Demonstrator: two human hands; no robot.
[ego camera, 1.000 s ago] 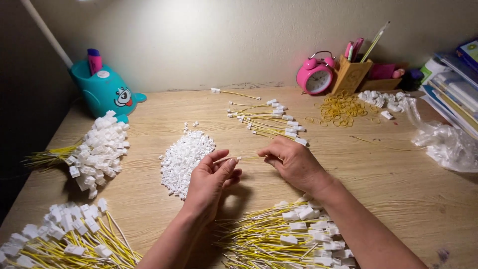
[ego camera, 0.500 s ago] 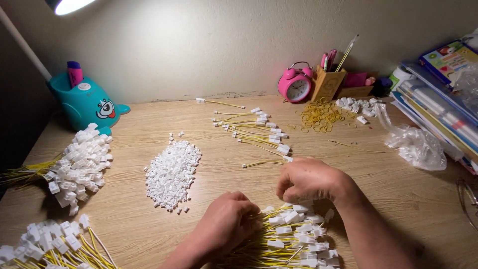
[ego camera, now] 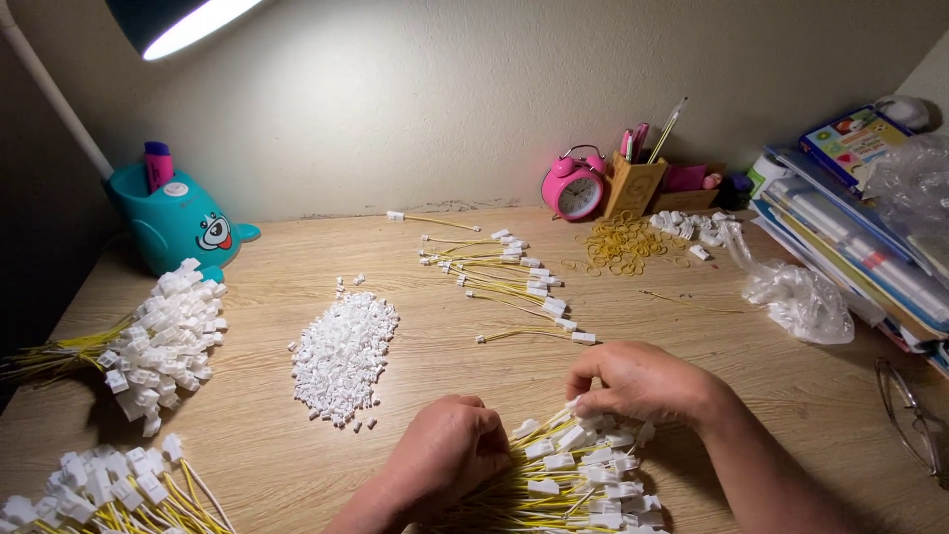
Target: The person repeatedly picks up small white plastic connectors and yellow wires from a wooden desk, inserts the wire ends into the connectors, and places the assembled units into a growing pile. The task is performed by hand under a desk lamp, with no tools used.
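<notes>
A heap of yellow wires with white plug ends (ego camera: 568, 475) lies at the near edge of the wooden desk (ego camera: 435, 396). My right hand (ego camera: 643, 381) rests on top of the heap, its fingertips pinching one white plug end. My left hand (ego camera: 450, 450) is curled against the heap's left side, touching the wires. A pile of small white connector housings (ego camera: 341, 351) lies to the left of my hands. Several finished wires (ego camera: 504, 272) are spread out farther back, and one single wire (ego camera: 534, 336) lies just beyond my right hand.
Bundles of wired plugs lie at the left (ego camera: 163, 341) and near left corner (ego camera: 109, 489). A teal lamp base (ego camera: 183, 222), pink alarm clock (ego camera: 573, 188), pencil holder (ego camera: 638, 178), rubber bands (ego camera: 623, 242), plastic bag (ego camera: 796, 297), stacked books (ego camera: 860, 227) and glasses (ego camera: 914, 415) ring the desk.
Both hands came back from the middle of the desk to the near heap of wires. A single wire now lies where they were. The camera view has tilted up.
</notes>
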